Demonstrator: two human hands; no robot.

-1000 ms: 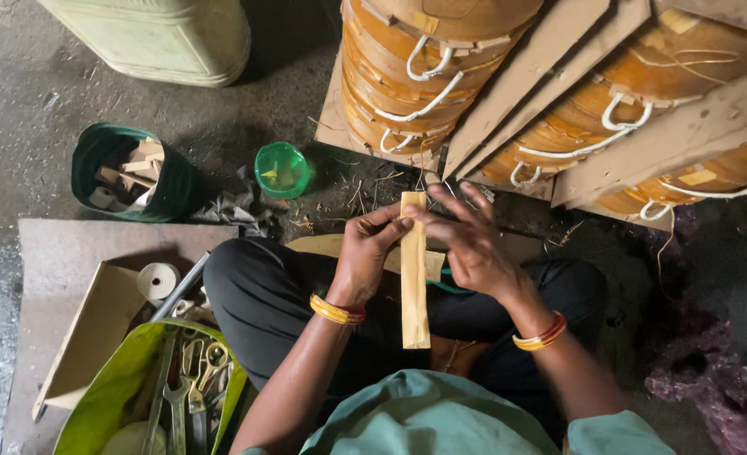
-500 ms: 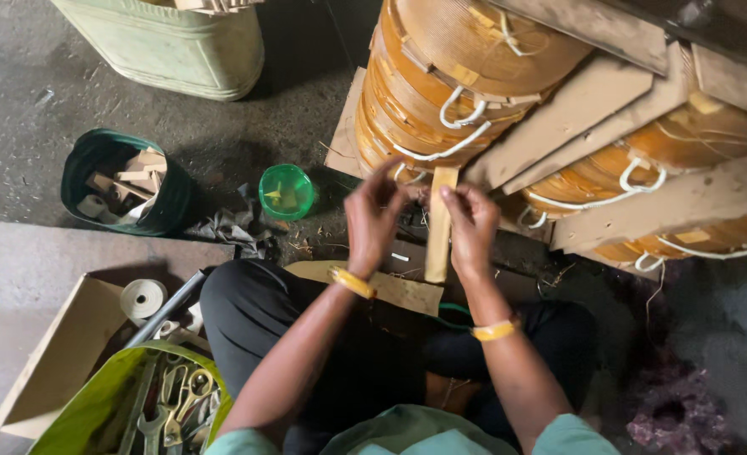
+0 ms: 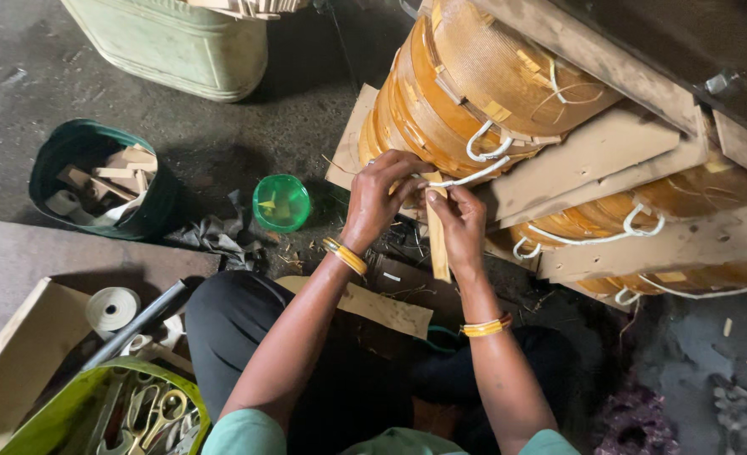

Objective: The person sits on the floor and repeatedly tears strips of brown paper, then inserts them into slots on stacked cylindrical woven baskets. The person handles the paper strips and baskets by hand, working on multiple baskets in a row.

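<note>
A narrow wooden strip (image 3: 437, 236) stands upright against the lower edge of a big round orange winding (image 3: 466, 93) tied with white tape loops. My left hand (image 3: 382, 198) pinches the strip's top end against the winding. My right hand (image 3: 460, 226) grips the strip just below, fingers wrapped round it. Both wrists wear yellow bangles. Flat pressboard pieces (image 3: 593, 152) lie between this winding and a second one (image 3: 694, 219) to the right.
A small green bowl (image 3: 281, 202) sits on the floor left of my hands. A dark green bucket (image 3: 150, 215) holds wood offcuts. A tape roll (image 3: 112, 307) lies in a cardboard box, and a lime tray (image 3: 53, 417) holds scissors and tools. A pale green drum (image 3: 180, 46) stands behind.
Both hands have carried the wooden strip up from my lap to the winding's lower edge. The view has shifted closer to the windings.
</note>
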